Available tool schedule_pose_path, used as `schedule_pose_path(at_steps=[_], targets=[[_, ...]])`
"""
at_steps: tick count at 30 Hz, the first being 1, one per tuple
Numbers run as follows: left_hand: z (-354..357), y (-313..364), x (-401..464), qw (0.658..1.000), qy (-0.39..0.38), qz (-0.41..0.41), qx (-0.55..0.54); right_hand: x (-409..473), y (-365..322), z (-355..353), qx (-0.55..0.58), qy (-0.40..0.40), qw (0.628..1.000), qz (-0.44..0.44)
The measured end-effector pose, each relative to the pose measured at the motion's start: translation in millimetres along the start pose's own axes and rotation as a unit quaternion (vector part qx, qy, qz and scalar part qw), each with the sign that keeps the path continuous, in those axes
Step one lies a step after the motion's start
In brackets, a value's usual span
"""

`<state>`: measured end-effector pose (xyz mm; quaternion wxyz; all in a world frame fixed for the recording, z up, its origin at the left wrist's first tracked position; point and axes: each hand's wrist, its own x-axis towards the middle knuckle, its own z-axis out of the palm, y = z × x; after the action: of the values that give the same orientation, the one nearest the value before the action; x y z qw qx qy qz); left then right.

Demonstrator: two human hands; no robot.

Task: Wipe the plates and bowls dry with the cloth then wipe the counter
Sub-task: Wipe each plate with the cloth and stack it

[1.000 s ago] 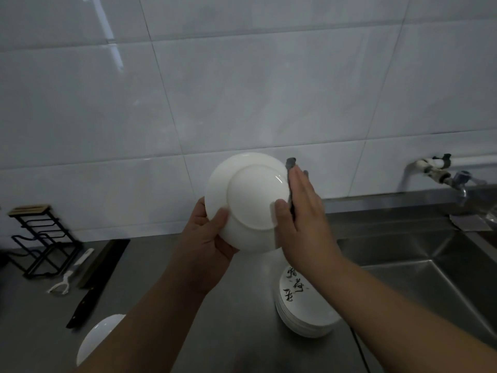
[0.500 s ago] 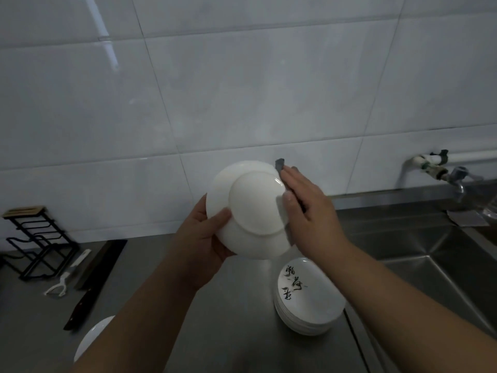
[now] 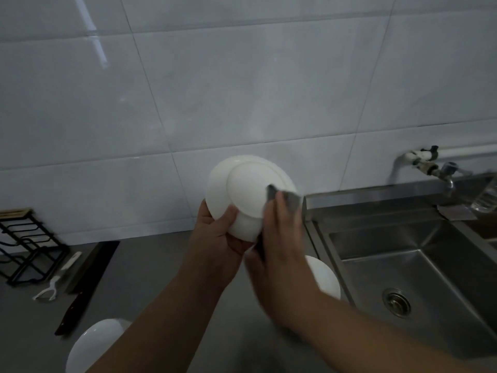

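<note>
A white plate (image 3: pixel 242 189) is held up in front of the wall, its underside facing me. My left hand (image 3: pixel 215 238) grips its lower left rim, thumb on the back. My right hand (image 3: pixel 279 238) holds a grey cloth (image 3: pixel 290 199) against the plate's right edge; the hand is blurred by motion. A stack of white plates (image 3: pixel 322 278) sits on the steel counter (image 3: pixel 150 286) below my right forearm, mostly hidden. Another white dish (image 3: pixel 94 343) lies at the lower left, partly covered by my left arm.
A steel sink (image 3: pixel 403 278) with a drain lies to the right, a tap (image 3: pixel 441 170) above it. On the left of the counter are a black wire rack (image 3: pixel 24 246), a white peeler (image 3: pixel 56 281) and a dark knife (image 3: pixel 78 300).
My right hand with the cloth has slid down the plate's right edge, from near the top to the lower right. The plate has tilted slightly. The view has shifted left.
</note>
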<state>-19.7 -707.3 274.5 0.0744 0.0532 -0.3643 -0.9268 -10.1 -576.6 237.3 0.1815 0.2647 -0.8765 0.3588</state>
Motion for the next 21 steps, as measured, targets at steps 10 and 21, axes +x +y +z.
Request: schedule_pose_path(at_steps=[10,21], targets=[[-14.4,-36.2,-11.0,0.993,-0.027,-0.113,0.037,14.6,84.1,-41.1,0.110,0.016,0.966,0.235],[-62.0,-118.2,-15.7,0.921,0.061,-0.283,0.262,-60.5,171.4,-74.5,0.102,-0.218,0.885,0.400]])
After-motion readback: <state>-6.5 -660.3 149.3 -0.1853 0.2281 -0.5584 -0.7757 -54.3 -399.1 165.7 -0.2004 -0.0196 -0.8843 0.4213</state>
